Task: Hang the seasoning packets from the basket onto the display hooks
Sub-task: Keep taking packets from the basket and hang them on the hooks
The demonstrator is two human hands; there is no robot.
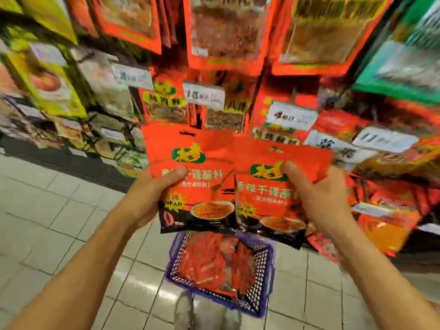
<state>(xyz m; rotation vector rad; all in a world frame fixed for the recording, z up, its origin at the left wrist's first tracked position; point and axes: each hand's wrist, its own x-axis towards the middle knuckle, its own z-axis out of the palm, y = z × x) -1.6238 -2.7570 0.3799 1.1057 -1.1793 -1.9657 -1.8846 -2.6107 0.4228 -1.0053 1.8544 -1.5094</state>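
One red seasoning packet [190, 179] was pinched in the left hand [152, 196], another packet [266, 194] in the right hand [319, 198], both grips closed, above the basket [262, 303] of packets.

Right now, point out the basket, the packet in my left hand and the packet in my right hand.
basket [172, 270], head view, purple left rim.
left packet [202, 184], head view, red front panel.
right packet [264, 196], head view, red front panel.

left hand [152, 194] gripping, right hand [319, 194] gripping, forearms raised
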